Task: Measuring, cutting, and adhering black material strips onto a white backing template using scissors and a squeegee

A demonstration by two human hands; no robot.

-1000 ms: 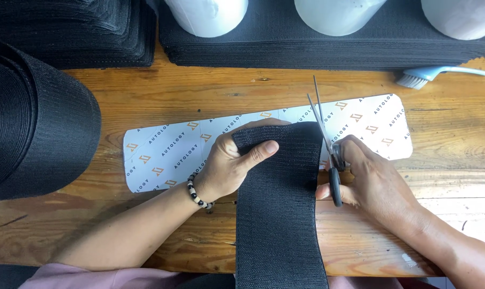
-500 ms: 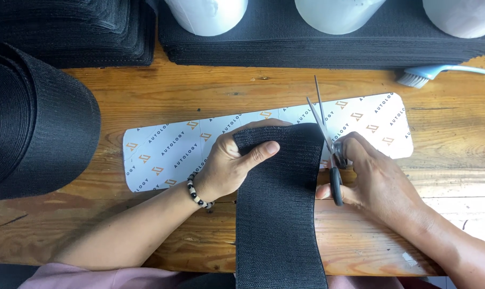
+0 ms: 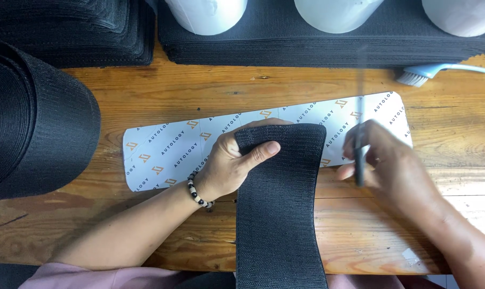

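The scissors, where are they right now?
In the head view the scissors are right of centre, blurred, held upright in the right hand just beside the black fabric strip, over the white printed template.

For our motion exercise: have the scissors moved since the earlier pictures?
Yes. The scissors, in the right hand, shifted right, away from the black strip edge, judged against the white template.

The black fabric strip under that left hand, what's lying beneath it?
Under the black fabric strip lies a white printed template sheet on the wooden table. The left hand pins the strip's end; the sheet's middle is hidden.
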